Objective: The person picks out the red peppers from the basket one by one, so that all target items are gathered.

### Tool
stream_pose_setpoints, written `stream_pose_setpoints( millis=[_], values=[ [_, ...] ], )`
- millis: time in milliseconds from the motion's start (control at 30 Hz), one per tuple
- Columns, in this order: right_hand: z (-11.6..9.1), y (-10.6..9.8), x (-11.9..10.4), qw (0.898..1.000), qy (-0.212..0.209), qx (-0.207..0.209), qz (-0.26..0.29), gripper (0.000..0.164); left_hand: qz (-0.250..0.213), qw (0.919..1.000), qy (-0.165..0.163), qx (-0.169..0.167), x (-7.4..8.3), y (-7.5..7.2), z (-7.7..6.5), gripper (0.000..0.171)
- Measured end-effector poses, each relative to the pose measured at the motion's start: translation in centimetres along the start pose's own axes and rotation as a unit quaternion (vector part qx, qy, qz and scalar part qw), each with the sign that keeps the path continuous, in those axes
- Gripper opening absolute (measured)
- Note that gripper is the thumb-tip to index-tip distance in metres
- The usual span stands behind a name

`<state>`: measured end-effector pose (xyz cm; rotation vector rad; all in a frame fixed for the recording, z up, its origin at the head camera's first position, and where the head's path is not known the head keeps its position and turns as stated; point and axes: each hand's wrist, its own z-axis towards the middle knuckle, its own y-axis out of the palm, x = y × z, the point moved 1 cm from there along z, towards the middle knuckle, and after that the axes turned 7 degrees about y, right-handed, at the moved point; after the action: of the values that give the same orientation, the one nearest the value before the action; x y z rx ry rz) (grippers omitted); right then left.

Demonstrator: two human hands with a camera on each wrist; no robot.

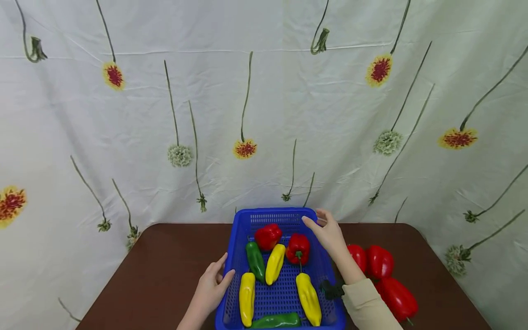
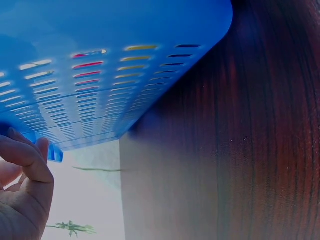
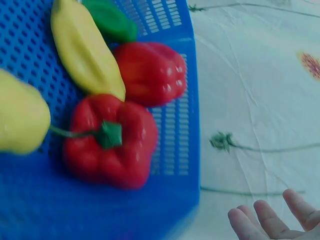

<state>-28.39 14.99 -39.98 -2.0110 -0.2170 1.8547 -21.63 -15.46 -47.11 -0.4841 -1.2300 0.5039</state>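
A blue plastic basket (image 1: 268,210) was placed on the brown table (image 1: 173,256), at the middle of the table's far edge. Inside it seven peppers were contained. Near the basket's far edge a red bell pepper (image 1: 268,236) was seen, and toward its right edge a second red bell pepper (image 1: 298,250) was turned with its green stem to the near side. A dark green pepper (image 1: 255,262) and a yellow pepper (image 1: 275,264) were laid between them and the middle. Two more yellow peppers were found, one along the left edge (image 1: 247,299) and one toward the near right corner (image 1: 308,299); a long green pepper (image 1: 277,321) was laid along the near edge.

The left hand (image 1: 212,282) was held at the basket's left edge, its fingers loosely bent and the thumb spread away; whether the rim was really pressed could not be told. The right hand (image 1: 330,233) was held at the far right corner with fingers spread, and nothing was pinched.

As a judgement, the filling appeared well advanced but not complete: outside, toward the table's right edge, three red peppers (image 1: 379,262) were left, partly hidden by the right forearm (image 1: 349,266).
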Motion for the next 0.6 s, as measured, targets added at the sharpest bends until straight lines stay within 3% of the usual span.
stream_pose_setpoints(
  millis=[233,600],
  values=[
    [-0.3,3.3,0.3,0.999,-0.017,0.007,-0.037,0.065,-0.004,1.0000,-0.001,0.001,0.1,0.1,-0.1,0.054],
    [-0.2,6.3,0.7,0.997,0.009,0.001,-0.072,0.066,-0.013,0.9999,0.003,0.004,0.1,0.1,-0.2,0.054]
  ],
)
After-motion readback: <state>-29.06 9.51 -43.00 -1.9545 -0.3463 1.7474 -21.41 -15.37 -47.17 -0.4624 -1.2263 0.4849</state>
